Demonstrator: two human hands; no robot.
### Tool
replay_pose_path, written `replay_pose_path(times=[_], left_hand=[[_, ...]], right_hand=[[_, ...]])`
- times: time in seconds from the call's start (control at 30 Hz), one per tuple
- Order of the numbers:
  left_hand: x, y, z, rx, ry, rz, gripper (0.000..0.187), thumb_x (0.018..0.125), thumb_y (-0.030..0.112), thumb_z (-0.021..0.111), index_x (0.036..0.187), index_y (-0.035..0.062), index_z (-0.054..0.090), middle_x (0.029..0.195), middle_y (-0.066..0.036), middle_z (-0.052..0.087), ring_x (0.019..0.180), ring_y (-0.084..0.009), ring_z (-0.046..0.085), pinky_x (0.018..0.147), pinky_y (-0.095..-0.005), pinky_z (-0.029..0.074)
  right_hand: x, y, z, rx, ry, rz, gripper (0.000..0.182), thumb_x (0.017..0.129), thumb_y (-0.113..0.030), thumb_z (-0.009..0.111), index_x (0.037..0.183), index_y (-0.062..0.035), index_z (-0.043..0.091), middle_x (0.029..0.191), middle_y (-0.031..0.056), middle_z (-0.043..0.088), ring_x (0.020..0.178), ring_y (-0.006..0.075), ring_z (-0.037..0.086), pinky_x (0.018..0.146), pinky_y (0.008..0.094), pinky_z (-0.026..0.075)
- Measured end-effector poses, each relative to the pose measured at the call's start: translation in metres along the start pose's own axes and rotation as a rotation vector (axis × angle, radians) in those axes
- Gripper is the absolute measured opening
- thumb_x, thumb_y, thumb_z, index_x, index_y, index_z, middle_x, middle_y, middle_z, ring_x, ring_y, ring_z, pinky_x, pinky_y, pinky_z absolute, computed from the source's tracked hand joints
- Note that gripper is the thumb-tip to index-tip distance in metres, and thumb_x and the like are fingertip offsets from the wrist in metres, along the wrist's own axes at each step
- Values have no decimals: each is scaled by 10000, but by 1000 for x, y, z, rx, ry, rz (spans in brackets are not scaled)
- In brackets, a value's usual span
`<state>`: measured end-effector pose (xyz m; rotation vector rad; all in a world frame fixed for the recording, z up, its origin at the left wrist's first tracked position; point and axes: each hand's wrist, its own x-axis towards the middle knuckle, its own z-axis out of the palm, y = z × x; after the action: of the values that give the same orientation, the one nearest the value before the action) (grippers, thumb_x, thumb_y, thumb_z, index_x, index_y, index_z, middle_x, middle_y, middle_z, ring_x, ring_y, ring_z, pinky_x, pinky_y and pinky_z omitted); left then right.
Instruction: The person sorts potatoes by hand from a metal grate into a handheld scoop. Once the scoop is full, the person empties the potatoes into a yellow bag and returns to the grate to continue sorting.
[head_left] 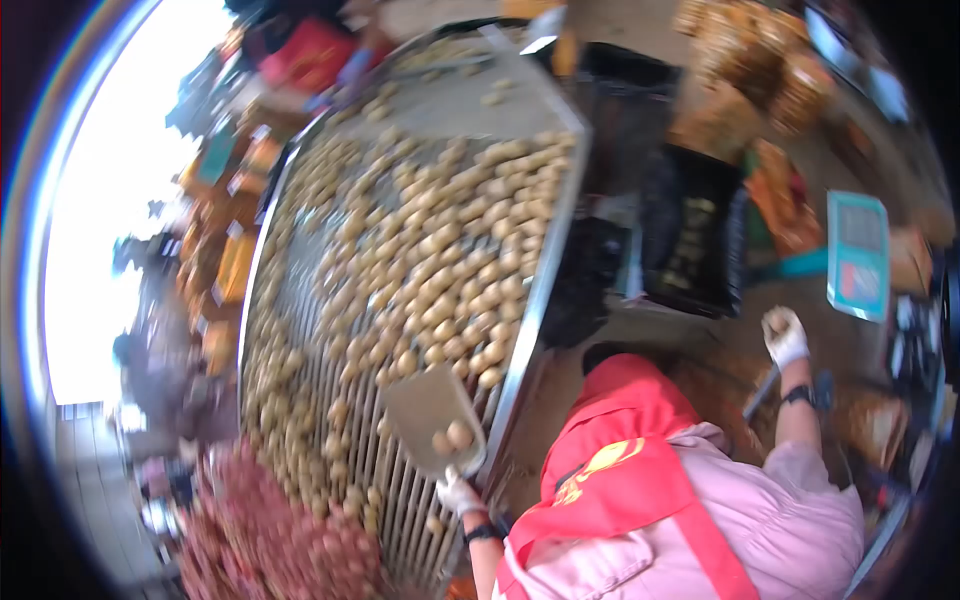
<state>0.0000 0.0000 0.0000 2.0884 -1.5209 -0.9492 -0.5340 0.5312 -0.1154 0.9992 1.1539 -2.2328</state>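
Observation:
My left hand (457, 493), in a white glove, closes on the near end of a shallow scoop (415, 403). Two round potatoes (459, 434) lie in the scoop, close to that hand. The scoop rests over a metal sorting table (400, 520) with slats, where many potatoes (450, 250) are spread. Out to the right, away from the table, my right hand (785, 335) is gloved and curled into a fist. Something brownish shows at its fingers, too blurred to name.
A black bag in a frame (695, 235) stands right of the table's metal rim (545, 290). Beyond it is a teal scale display (857, 255). Red mesh sacks (270, 530) lie at lower left. Another person in red (310, 55) is at the far end.

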Motion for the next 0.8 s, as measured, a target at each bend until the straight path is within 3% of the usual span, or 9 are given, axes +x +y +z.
replay_pose_path(times=[0.03,0.07,0.1,0.23,0.5,0.6,0.67,0.73,0.8], left_hand=[[21,-16,-29,26,-14,16,361,920,203,623,1116,-100,622,1051,-166,683,891,-213,612,802,-369,501],[27,-6,-55,17,-16,3,390,915,199,625,1143,-117,603,1071,-181,678,898,-225,613,804,-382,503],[0,13,35,-51,51,51,414,910,199,625,1159,-130,588,1077,-190,673,892,-241,614,800,-388,506],[-3,-10,25,-131,30,-90,426,903,203,620,1174,-124,582,1093,-209,656,882,-267,617,792,-398,504],[-3,0,30,-46,5,-87,416,900,196,621,1168,-120,585,1086,-204,657,883,-264,615,792,-401,501],[-5,4,31,-21,-3,-78,412,899,194,621,1166,-118,587,1083,-202,658,884,-263,615,792,-402,499],[-5,1,28,6,-2,-42,409,899,192,621,1165,-117,588,1082,-201,658,884,-263,615,792,-403,499],[3,-15,28,48,35,68,355,892,177,621,1108,-105,612,1028,-170,675,871,-243,607,795,-389,491],[-6,-6,31,7,34,41,332,889,166,617,1103,-88,621,1021,-159,682,877,-235,612,802,-381,489]], right_hand=[[-45,8,-36,37,79,-33,210,898,-286,637,1059,-153,648,946,30,691,863,193,665,743,380,599],[-103,14,4,17,173,-59,143,899,-269,630,986,-158,654,867,1,680,764,186,661,682,351,602],[-40,-52,9,-7,88,-180,187,896,-296,639,1028,-164,653,889,6,682,781,192,666,666,330,585],[-94,-87,-34,-116,343,-247,246,885,-367,654,1050,-185,633,911,-10,666,757,191,657,583,261,532],[-142,-1,-115,-245,839,-39,149,853,-318,667,898,-185,616,853,5,628,785,169,606,676,346,567],[-145,28,-141,-283,824,-4,162,853,-295,665,965,-182,632,886,27,633,814,212,605,725,397,580],[-169,16,-100,-572,790,-90,333,853,-377,654,1123,-182,636,1005,68,633,897,259,616,789,448,562],[-103,-5,-143,-674,933,47,454,851,-438,637,1190,-141,592,1019,92,618,845,252,621,723,413,552],[-44,-30,-164,-460,639,-75,471,879,-427,612,1234,-120,572,1072,80,623,904,194,605,634,330,496]])
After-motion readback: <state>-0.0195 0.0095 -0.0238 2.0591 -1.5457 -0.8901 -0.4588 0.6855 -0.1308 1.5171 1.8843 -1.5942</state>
